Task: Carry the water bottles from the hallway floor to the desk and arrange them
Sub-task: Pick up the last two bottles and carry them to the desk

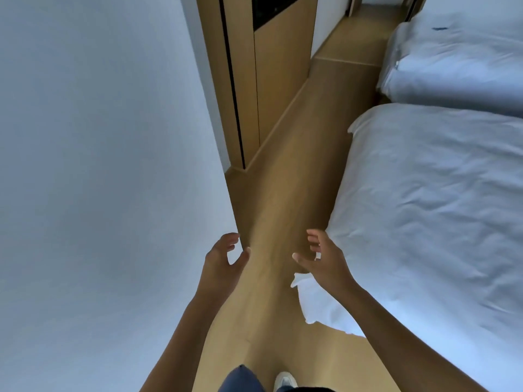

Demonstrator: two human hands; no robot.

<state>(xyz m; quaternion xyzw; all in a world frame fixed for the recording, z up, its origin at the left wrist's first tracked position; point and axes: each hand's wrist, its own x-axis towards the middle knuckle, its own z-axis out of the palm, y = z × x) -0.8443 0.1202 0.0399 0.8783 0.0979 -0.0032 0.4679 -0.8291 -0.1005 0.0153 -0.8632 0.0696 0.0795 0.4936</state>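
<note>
No water bottle is seen anywhere in the head view, so its place cannot be told, and neither can its position relative to the hands. The left hand point(223, 257) is held out in front of the body with fingers loosely curled and thumb apart, and nothing is held in it; it is seen just beside the corner edge of the white wall point(107, 165). The right hand point(321, 256) is likewise raised, its fingers spread and slightly bent, with nothing gripped; it is seen against the near corner of the white duvet point(424, 222) of the nearer bed. Between the two hands a strip of wooden floor point(285, 193) is shown running ahead, bounded on the left by the wall and a wooden cabinet point(271, 80), and on the right by the bed. A second bed point(458, 60) is seen further back. At the bottom edge a blue trouser leg point(240, 380) and a white shoe point(284, 381) are visible on the floor.
</note>
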